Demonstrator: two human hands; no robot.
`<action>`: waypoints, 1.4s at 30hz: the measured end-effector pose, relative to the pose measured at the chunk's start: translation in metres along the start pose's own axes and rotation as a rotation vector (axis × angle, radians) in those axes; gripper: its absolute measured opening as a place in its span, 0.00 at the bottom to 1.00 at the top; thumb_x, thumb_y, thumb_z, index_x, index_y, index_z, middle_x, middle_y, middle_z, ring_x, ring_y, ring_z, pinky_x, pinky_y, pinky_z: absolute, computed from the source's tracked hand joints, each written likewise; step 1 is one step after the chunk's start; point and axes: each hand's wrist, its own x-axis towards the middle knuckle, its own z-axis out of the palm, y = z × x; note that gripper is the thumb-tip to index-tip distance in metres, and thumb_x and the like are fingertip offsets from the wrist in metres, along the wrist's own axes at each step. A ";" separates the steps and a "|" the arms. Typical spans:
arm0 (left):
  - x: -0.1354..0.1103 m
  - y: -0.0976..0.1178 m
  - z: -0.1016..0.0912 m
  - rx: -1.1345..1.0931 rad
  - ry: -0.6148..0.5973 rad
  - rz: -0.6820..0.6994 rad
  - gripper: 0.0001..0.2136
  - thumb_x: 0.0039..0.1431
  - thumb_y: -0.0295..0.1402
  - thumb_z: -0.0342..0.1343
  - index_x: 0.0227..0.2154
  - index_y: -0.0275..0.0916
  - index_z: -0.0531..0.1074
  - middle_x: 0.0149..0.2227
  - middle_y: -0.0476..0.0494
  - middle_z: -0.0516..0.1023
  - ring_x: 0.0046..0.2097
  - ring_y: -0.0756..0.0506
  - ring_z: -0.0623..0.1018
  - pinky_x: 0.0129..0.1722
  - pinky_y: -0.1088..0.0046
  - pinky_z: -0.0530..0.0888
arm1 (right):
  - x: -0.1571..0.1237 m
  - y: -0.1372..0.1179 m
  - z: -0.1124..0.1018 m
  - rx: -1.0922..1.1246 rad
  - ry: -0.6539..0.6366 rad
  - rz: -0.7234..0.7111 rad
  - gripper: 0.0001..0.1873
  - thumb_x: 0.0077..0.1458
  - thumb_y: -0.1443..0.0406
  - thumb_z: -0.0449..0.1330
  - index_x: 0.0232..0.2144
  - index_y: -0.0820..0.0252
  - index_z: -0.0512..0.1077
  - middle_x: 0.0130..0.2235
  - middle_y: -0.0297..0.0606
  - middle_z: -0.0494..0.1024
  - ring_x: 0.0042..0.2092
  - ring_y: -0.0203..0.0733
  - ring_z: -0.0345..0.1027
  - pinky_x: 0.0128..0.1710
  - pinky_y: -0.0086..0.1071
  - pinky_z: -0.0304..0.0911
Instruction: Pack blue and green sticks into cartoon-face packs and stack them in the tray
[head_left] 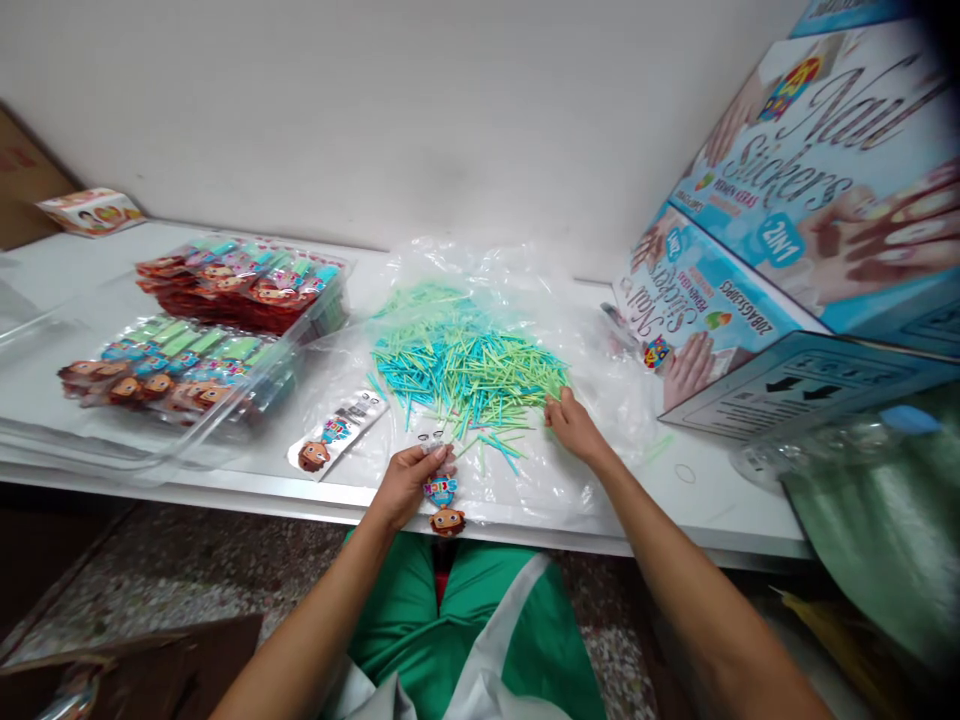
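Observation:
My left hand (409, 482) pinches a small printed packet (442, 497) with a cartoon face, which hangs at the table's front edge. At the right side of a heap of thin green and blue sticks (472, 360), my right hand (571, 423) has its fingers closed together against the sticks. Whether it grips any of them is hard to make out. The heap lies on a clear plastic sheet or bag (540, 480). Left of my left hand, another printed packet (337, 432) lies flat on the table.
A clear plastic tray (217, 425) at left holds several filled packets (172, 365). Nail sticker boxes (757, 280) are stacked at right, with a clear plastic bottle (832, 445) in front. A small carton (91, 212) stands at the back left, against the wall (337, 110).

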 end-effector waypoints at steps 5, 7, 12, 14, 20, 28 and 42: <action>-0.001 0.000 0.000 -0.006 0.011 -0.001 0.16 0.38 0.36 0.68 0.31 0.32 0.77 0.31 0.41 0.79 0.30 0.48 0.78 0.34 0.72 0.73 | -0.014 -0.016 0.028 0.426 0.246 0.007 0.12 0.62 0.57 0.38 0.37 0.57 0.55 0.34 0.38 0.71 0.38 0.39 0.66 0.41 0.34 0.60; -0.001 0.000 0.001 -0.004 0.013 -0.003 0.17 0.38 0.36 0.68 0.31 0.32 0.77 0.30 0.42 0.79 0.30 0.48 0.78 0.33 0.72 0.73 | -0.019 -0.018 0.035 0.597 0.264 0.012 0.11 0.60 0.56 0.43 0.36 0.57 0.56 0.34 0.37 0.71 0.37 0.39 0.66 0.41 0.34 0.59; -0.002 0.001 0.003 -0.010 -0.005 -0.008 0.15 0.40 0.35 0.67 0.32 0.32 0.76 0.30 0.42 0.78 0.30 0.48 0.77 0.33 0.74 0.72 | -0.028 -0.014 0.042 0.645 0.252 0.022 0.13 0.59 0.56 0.45 0.41 0.58 0.58 0.35 0.37 0.70 0.35 0.38 0.64 0.40 0.34 0.59; -0.002 0.002 0.003 -0.006 -0.002 -0.009 0.15 0.40 0.35 0.67 0.31 0.32 0.76 0.30 0.42 0.78 0.30 0.48 0.77 0.33 0.73 0.73 | -0.029 -0.013 0.042 0.622 0.244 0.017 0.14 0.60 0.55 0.44 0.40 0.58 0.58 0.32 0.35 0.69 0.34 0.38 0.63 0.39 0.33 0.59; -0.001 0.001 0.003 0.010 0.012 0.002 0.16 0.37 0.36 0.68 0.31 0.32 0.77 0.30 0.42 0.79 0.30 0.48 0.78 0.34 0.72 0.73 | -0.023 -0.019 0.037 0.561 0.378 0.021 0.14 0.61 0.55 0.41 0.37 0.57 0.59 0.36 0.38 0.70 0.39 0.39 0.63 0.45 0.35 0.57; -0.002 0.002 0.004 0.008 0.009 -0.002 0.16 0.38 0.36 0.67 0.30 0.32 0.76 0.30 0.42 0.79 0.30 0.48 0.77 0.34 0.72 0.73 | -0.021 -0.026 0.026 0.559 0.481 -0.011 0.15 0.62 0.56 0.40 0.39 0.58 0.61 0.42 0.42 0.71 0.46 0.40 0.63 0.50 0.36 0.54; -0.006 0.005 0.005 -0.010 -0.039 0.001 0.15 0.42 0.35 0.66 0.32 0.30 0.75 0.31 0.40 0.79 0.32 0.46 0.78 0.34 0.71 0.73 | -0.042 -0.020 0.046 0.643 0.250 -0.016 0.11 0.61 0.58 0.44 0.37 0.58 0.59 0.34 0.36 0.69 0.36 0.38 0.63 0.40 0.32 0.58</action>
